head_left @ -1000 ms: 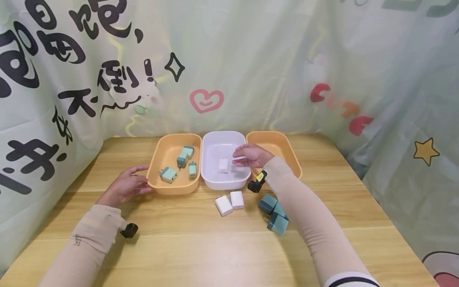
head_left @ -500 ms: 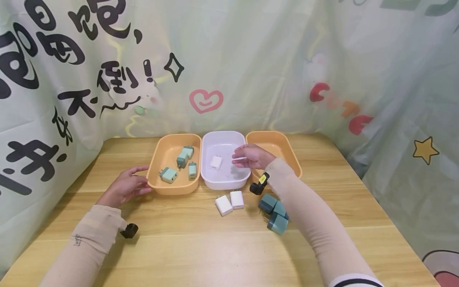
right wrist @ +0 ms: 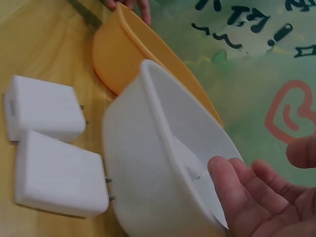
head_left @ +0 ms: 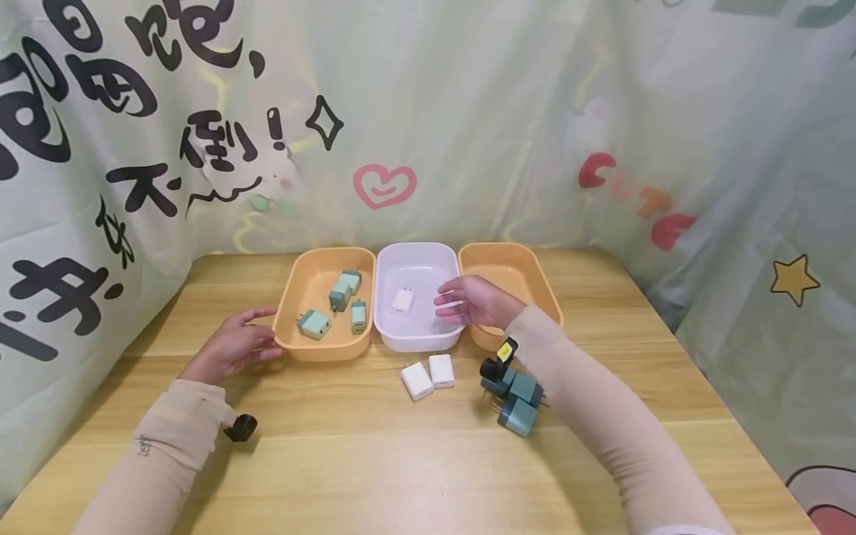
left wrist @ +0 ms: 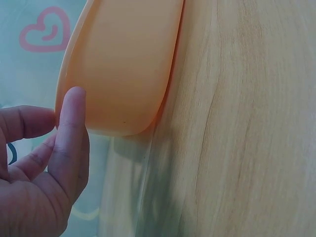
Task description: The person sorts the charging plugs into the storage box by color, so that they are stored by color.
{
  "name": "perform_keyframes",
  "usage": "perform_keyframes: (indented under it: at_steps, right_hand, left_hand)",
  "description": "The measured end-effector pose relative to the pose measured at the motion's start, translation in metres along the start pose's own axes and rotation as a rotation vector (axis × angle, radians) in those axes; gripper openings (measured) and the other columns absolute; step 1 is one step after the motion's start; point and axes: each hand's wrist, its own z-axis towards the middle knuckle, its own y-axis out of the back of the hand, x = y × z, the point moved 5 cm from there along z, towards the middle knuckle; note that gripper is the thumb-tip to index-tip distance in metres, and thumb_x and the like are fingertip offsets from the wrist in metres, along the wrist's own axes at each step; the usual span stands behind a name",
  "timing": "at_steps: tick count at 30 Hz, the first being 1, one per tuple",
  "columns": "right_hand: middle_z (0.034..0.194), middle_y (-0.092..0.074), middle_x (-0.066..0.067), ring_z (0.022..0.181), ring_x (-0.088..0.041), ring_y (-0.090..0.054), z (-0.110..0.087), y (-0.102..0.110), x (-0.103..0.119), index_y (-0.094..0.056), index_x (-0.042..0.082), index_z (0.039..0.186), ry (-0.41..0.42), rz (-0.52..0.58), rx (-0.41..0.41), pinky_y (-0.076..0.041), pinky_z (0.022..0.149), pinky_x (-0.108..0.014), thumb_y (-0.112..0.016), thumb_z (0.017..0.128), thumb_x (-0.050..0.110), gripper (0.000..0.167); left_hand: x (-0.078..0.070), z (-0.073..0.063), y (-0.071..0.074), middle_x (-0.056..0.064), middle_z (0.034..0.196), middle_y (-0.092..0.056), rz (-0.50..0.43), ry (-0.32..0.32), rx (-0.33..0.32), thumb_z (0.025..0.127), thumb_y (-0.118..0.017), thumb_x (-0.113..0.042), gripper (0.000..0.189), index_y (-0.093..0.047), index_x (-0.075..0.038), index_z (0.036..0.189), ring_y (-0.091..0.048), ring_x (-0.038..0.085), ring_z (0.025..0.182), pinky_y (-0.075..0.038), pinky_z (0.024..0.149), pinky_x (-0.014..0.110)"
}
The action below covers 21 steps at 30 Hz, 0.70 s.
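Observation:
My left hand (head_left: pixel 234 347) touches the left side of the left orange tray (head_left: pixel 321 351) with spread fingers; its fingertips meet the rim and outer wall in the left wrist view. In that tray lie several green chargers (head_left: pixel 314 325). Above the right edge of the white tray (head_left: pixel 417 344), my right hand (head_left: pixel 478 301) hovers with fingers loosely extended and nothing in them. One white charger (head_left: pixel 403 301) rests inside the white tray, its prongs pointing to the back. Two more white chargers, a left one (head_left: pixel 417 382) and a right one (head_left: pixel 441 371), lie in front of it.
Dark green chargers (head_left: pixel 518 414) lie clustered on the table (head_left: pixel 374 461), partly behind the right wrist's camera (head_left: pixel 498 364). Another orange tray (head_left: pixel 508 256) stands right of the white one, partly hidden by the right hand. A printed curtain (head_left: pixel 468 134) hangs behind.
The white charger in the white tray has shifted left and then come to rest. My right hand has drawn slightly back toward me and to the right. My left hand has stayed in place.

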Motion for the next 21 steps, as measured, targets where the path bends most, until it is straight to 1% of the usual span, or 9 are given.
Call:
perform_keyframes:
  at_steps: [2,4,6,8,10,16,21]
  right_hand:
    - [0.138,-0.046,-0.024,0.112,-0.035,-0.058,-0.004,-0.002,-0.002,-0.036,-0.006,0.142,0.007,-0.021,0.004,-0.055,0.091,-0.037,-0.040,0.102,0.018,0.046]
    - [0.136,-0.047,-0.025,0.113,-0.036,-0.058,-0.009,-0.003,-0.004,-0.036,-0.007,0.140,0.014,-0.039,0.007,-0.055,0.091,-0.037,-0.039,0.102,0.019,0.046]
    - [0.135,-0.048,-0.025,0.108,-0.034,-0.061,-0.014,-0.003,-0.006,-0.037,-0.007,0.139,0.016,-0.067,0.009,-0.057,0.086,-0.035,-0.039,0.103,0.020,0.046]
    - [0.133,-0.049,-0.025,0.098,-0.029,-0.065,-0.021,-0.004,-0.007,-0.038,-0.008,0.138,0.018,-0.093,0.011,-0.059,0.078,-0.031,-0.038,0.103,0.022,0.046]
    - [0.131,-0.050,-0.025,0.091,-0.024,-0.066,-0.027,-0.005,-0.009,-0.039,-0.008,0.136,0.023,-0.117,0.010,-0.060,0.075,-0.030,-0.037,0.104,0.023,0.045]
    - [0.120,-0.055,-0.023,0.088,-0.024,-0.065,-0.043,-0.006,-0.016,-0.042,-0.009,0.133,0.044,-0.136,0.001,-0.060,0.074,-0.032,-0.037,0.104,0.025,0.045]
    - [0.108,-0.060,-0.018,0.083,-0.023,-0.065,-0.052,-0.005,-0.027,-0.044,-0.010,0.128,0.059,-0.137,0.029,-0.060,0.069,-0.030,-0.038,0.103,0.024,0.042]
  left_hand:
    - [0.000,0.000,0.000,0.036,0.132,-0.038,-0.002,0.002,0.001,0.096,-0.044,0.005,0.063,-0.015,0.003,0.152,-0.064,0.016,0.087,-0.058,0.083,0.032]
    - [0.000,0.000,0.000,0.036,0.133,-0.038,0.000,0.004,0.000,0.096,-0.044,0.005,0.063,-0.015,0.002,0.152,-0.064,0.016,0.087,-0.058,0.083,0.032]
    - [-0.001,-0.001,-0.001,0.036,0.133,-0.037,0.004,0.004,0.000,0.096,-0.043,0.005,0.063,-0.015,0.003,0.152,-0.064,0.016,0.087,-0.058,0.084,0.032]
    - [-0.002,-0.001,-0.001,0.036,0.133,-0.037,0.007,0.002,-0.003,0.096,-0.043,0.005,0.063,-0.015,0.003,0.152,-0.064,0.015,0.087,-0.058,0.084,0.033]
    - [-0.002,-0.001,-0.001,0.036,0.134,-0.036,0.005,0.003,-0.002,0.096,-0.043,0.005,0.063,-0.015,0.003,0.152,-0.064,0.015,0.087,-0.058,0.084,0.033]
    - [-0.001,0.000,0.001,0.036,0.135,-0.035,0.000,0.005,-0.002,0.096,-0.043,0.005,0.063,-0.016,0.003,0.152,-0.064,0.015,0.087,-0.058,0.083,0.033]
    - [0.000,0.001,0.001,0.037,0.136,-0.034,-0.010,0.011,-0.002,0.095,-0.043,0.006,0.064,-0.016,0.002,0.152,-0.065,0.016,0.087,-0.058,0.083,0.034]
